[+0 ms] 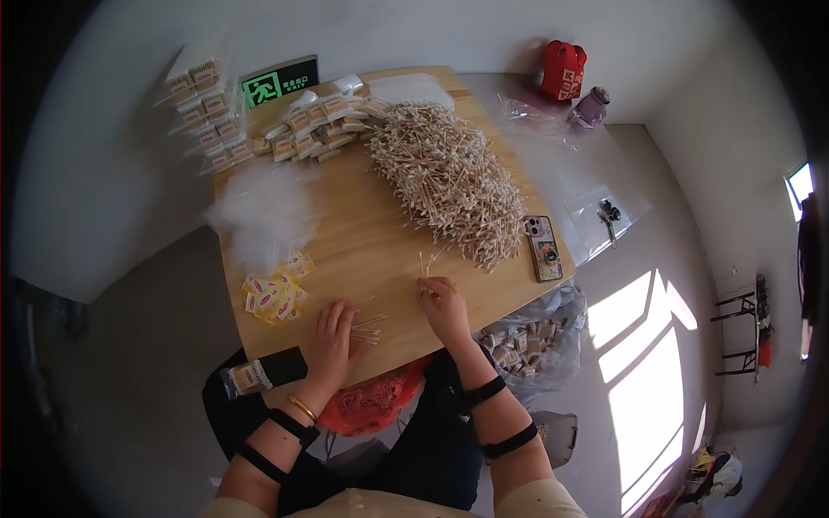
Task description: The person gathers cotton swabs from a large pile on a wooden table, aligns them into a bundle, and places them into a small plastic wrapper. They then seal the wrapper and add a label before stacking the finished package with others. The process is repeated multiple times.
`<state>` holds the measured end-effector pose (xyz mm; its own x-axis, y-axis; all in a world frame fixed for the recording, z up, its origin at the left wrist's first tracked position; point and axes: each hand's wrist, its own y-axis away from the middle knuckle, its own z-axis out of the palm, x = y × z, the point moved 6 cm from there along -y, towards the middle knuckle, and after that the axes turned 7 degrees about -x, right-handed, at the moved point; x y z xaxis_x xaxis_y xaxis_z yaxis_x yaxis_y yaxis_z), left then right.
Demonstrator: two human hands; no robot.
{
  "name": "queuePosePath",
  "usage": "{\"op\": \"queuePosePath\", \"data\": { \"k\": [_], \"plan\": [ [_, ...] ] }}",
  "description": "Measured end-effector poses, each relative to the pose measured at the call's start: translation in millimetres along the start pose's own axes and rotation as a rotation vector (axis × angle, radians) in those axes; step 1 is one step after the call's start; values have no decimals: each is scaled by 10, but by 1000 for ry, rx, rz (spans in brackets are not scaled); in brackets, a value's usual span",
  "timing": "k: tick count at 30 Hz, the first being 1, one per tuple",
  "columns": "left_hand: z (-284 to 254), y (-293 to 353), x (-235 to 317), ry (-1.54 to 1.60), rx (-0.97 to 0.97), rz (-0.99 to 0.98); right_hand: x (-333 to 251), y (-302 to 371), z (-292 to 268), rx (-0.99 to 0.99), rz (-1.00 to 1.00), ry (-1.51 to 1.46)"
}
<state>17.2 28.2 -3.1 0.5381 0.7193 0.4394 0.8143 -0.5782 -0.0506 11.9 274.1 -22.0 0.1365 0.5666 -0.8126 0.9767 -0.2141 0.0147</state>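
Observation:
Near the table's front edge, my left hand (334,335) curls over a small bunch of cotton swabs (370,331), whose tips fan out to the right past its thumb. To the right, my right hand (443,304) pinches a couple of cotton swabs (424,265) pointing up and away from its fingertips. Beyond it a big heap of loose cotton swabs (449,177) covers the table's right and far side. Left of my left hand lie several yellow and white paper cards (276,293), with a pile of clear plastic bags (268,211) behind them.
Filled swab packs (315,125) are piled at the far left of the wooden table (354,211), beside an exit sign (281,80). A phone (543,248) lies at the right edge. A plastic sack of packs (528,350) and a red bag (371,404) sit below the front edge.

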Motion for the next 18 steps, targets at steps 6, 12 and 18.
{"op": "queuePosePath", "data": {
  "k": [6, 12, 18],
  "plan": [
    [213, 122, 61, -70, -163, 67, -605, 13, 232, -194, -456, 446],
    [8, 145, -2, 174, -60, 129, -832, -108, 240, -209, -596, 300],
    [3, 115, -69, 89, -55, 55, -641, -126, 457, -109, -453, 229]
  ]
}}
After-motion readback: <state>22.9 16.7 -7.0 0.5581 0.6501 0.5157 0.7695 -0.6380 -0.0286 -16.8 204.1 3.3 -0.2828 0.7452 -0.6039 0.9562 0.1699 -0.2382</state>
